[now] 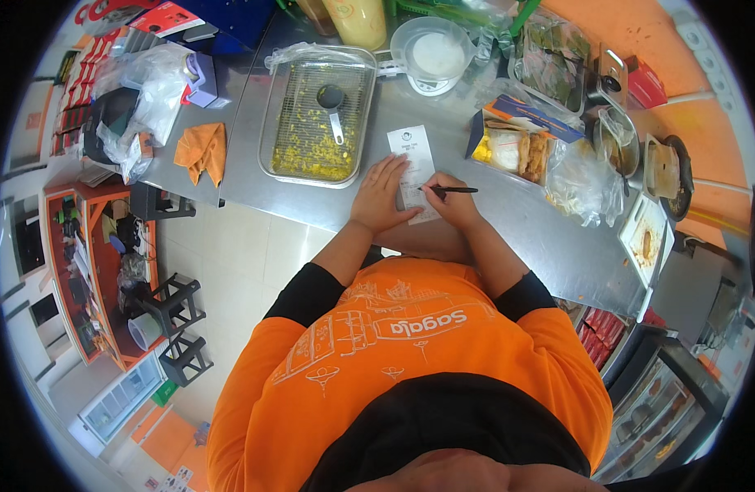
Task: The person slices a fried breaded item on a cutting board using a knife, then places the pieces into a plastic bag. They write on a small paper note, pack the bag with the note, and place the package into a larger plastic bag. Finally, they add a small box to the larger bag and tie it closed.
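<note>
A printed paper receipt [412, 144] lies flat on the stainless steel table [303, 203] in front of me. My left hand [380, 194] rests across the receipt's left side, fingers pointing away from me, pressing it down. In my right hand [452, 203] is a black pen [460, 189], its tip on the receipt's lower half. Beyond my left hand stands a rectangular tray with a wire rack [291, 74], with yellow crumbs and a small black measuring scoop [331, 98] on it. To the right of my right hand is an open food box [476, 138] holding rice and fried food.
An orange cloth [202, 150] lies at the left. A kitchen scale [432, 85] carries a clear bowl at the back. Plastic bags [583, 178], metal containers [617, 141] and a stained white cutting board [645, 237] with a knife [660, 252] crowd the right side. Black stools [177, 301] stand on the floor.
</note>
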{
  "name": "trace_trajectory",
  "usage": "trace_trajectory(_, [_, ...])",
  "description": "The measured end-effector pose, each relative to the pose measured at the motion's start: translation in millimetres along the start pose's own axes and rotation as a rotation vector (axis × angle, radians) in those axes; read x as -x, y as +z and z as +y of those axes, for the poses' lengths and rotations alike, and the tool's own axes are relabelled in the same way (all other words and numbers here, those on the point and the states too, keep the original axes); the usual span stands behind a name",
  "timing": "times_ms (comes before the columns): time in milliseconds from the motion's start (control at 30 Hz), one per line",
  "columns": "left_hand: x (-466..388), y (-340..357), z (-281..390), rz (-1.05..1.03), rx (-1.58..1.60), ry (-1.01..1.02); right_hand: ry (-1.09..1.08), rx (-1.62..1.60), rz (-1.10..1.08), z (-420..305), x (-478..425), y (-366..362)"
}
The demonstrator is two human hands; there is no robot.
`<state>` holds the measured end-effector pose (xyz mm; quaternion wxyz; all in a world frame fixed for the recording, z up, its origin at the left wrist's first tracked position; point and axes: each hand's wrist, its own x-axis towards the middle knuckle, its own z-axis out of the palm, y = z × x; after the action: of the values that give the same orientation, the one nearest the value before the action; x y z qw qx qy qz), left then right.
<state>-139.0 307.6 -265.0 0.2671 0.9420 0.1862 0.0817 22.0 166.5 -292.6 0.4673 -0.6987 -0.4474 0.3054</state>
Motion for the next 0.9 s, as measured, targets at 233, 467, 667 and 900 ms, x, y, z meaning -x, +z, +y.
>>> trace_trajectory(233, [-0.1,1.6,-1.4,0.001,-0.007,0.004,-0.003,-0.008,0.025,4.8,0.2,-1.1])
trace_trajectory(467, [-0.3,1.9,-1.9,-0.003,-0.002,0.001,-0.043,0.030,-0.007,3.9,0.1,-4.9])
trace_trajectory(667, [-1.0,0.8,-1.5,-0.021,0.001,-0.009,-0.064,0.020,-0.074,0.1,-0.5,-6.3])
trace_trajectory(900, [-1.1,-0.2,-1.6,-0.016,0.005,0.001,-0.062,-0.026,-0.024,0.7,-0.3,-5.2])
